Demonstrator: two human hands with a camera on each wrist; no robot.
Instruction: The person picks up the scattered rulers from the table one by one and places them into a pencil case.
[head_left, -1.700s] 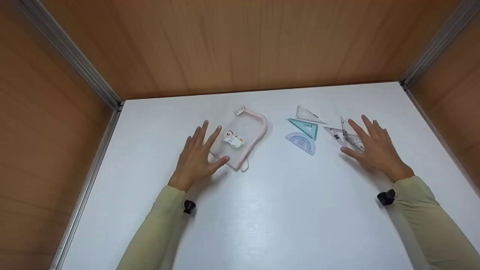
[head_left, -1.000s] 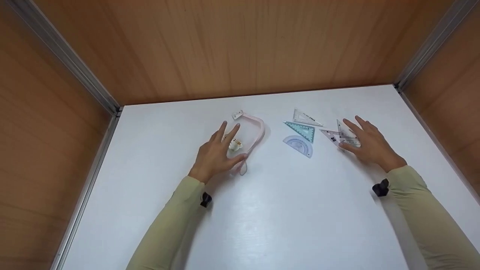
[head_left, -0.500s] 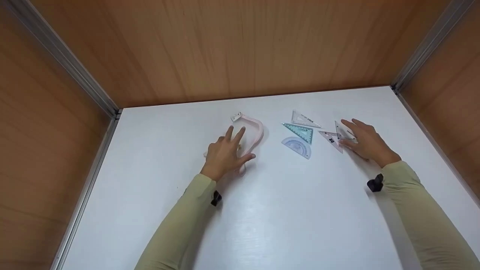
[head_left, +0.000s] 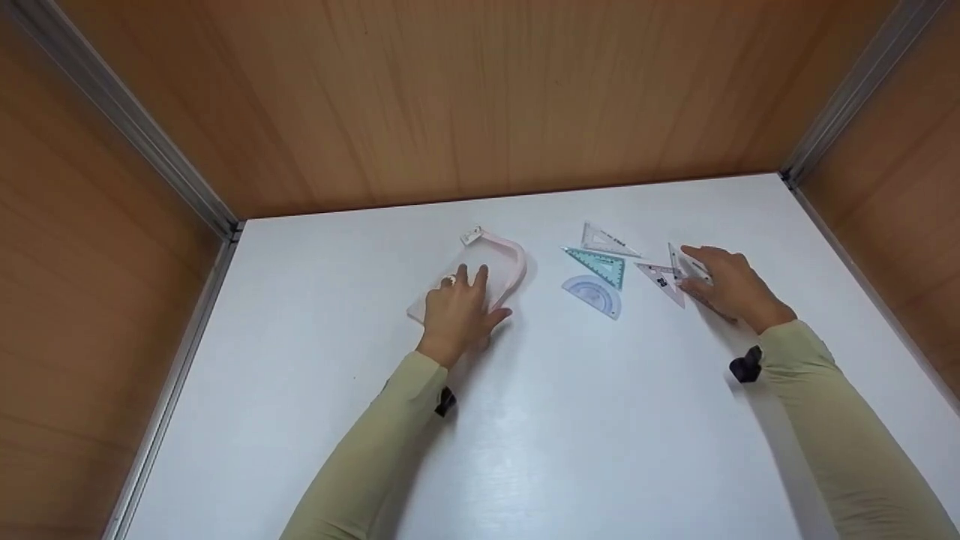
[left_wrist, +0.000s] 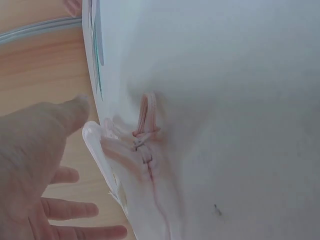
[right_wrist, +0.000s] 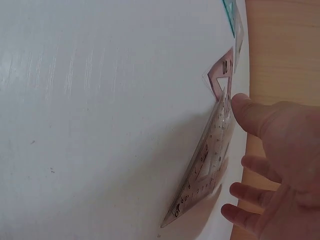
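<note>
Left hand (head_left: 459, 311) rests palm-down on the pink-trimmed clear pouch (head_left: 501, 264), fingers fairly straight and spread over it, thumb out to the side; nothing pinched. Pouch lies flat on the white table (head_left: 525, 435), left of centre, zipper pull and cord (left_wrist: 146, 125) at its near end. Contents: a small printed figure shows through under the fingers, otherwise can't tell what's inside. Right hand (head_left: 726, 285) sits on the clear set square (right_wrist: 207, 172), thumb and fingertips on it, one edge tipped up off the table; grasp looks light, fingers only slightly bent. Pink set square (head_left: 664, 279) overlaps it. Further left, apart: green set square (head_left: 600, 264), blue protractor (head_left: 596, 294), another clear triangle (head_left: 606, 240).
</note>
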